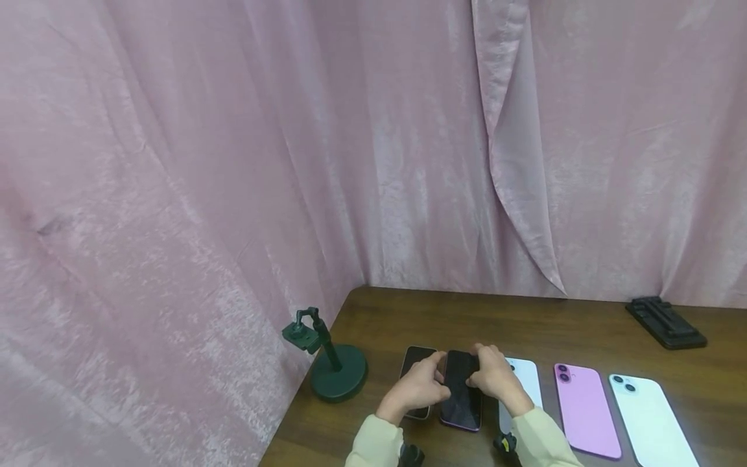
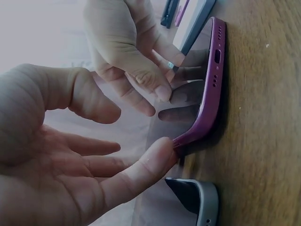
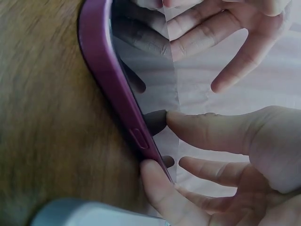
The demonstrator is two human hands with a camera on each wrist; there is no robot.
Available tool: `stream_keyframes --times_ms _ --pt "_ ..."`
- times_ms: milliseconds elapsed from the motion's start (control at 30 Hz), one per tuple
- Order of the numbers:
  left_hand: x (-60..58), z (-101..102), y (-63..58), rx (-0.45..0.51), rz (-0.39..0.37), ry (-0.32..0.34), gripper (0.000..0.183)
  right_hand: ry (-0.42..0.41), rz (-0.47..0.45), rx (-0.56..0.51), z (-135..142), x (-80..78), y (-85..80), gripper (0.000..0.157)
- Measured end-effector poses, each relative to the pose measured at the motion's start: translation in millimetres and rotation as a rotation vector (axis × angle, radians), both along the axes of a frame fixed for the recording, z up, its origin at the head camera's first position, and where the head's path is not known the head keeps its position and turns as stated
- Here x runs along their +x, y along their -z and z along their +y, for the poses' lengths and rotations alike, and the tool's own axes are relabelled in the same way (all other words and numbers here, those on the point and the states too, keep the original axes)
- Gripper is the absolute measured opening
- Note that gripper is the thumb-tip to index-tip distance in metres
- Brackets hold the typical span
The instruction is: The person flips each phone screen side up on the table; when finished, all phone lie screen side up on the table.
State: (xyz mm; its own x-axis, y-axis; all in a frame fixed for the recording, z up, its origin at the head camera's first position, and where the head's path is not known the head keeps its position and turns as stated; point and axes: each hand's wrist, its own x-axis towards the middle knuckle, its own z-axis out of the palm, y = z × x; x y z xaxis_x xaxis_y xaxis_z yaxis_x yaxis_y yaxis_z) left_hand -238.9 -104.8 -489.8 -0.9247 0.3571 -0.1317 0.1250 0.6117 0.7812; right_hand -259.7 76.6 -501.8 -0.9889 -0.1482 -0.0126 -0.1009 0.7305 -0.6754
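Note:
A phone with a purple frame (image 1: 461, 408) lies on the table, its dark screen up. My left hand (image 1: 415, 388) is at its left side. In the left wrist view one finger (image 2: 157, 160) touches the frame by the corner, while the thumb is held off the glass. From the other side my right hand (image 1: 500, 377) reaches over the phone's right edge. Its thumb tip (image 3: 176, 120) meets its own reflection at the screen, and another finger (image 3: 155, 181) rests along the frame near a side button. The fingers of both hands are mostly straight.
Left of it, another dark-screened phone (image 1: 415, 357) lies partly under my left hand. To the right are a white phone (image 1: 525, 376), a pink phone (image 1: 586, 412) and a pale mint phone (image 1: 653, 415), backs up. A green stand (image 1: 338, 376) and a folded black stand (image 1: 665, 324) flank them.

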Motion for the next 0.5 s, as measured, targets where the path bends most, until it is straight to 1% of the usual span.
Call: stream_keyframes --times_ms 100,300,367,500 --pt "0.1 1.7 0.6 -0.009 0.002 0.009 0.077 0.008 -0.004 -0.003 0.6 1.6 0.2 0.055" --pt "2.0 5.4 -1.9 0.013 0.002 0.035 0.072 0.015 0.011 -0.012 3.0 2.6 -1.2 0.052" --pt "3.5 6.5 -3.1 0.014 0.000 0.035 0.069 0.017 0.020 -0.009 2.5 2.6 -1.3 0.050" --pt "8.4 9.5 -2.9 0.027 0.006 0.041 0.053 0.017 0.039 0.001 0.8 3.2 1.4 0.047"
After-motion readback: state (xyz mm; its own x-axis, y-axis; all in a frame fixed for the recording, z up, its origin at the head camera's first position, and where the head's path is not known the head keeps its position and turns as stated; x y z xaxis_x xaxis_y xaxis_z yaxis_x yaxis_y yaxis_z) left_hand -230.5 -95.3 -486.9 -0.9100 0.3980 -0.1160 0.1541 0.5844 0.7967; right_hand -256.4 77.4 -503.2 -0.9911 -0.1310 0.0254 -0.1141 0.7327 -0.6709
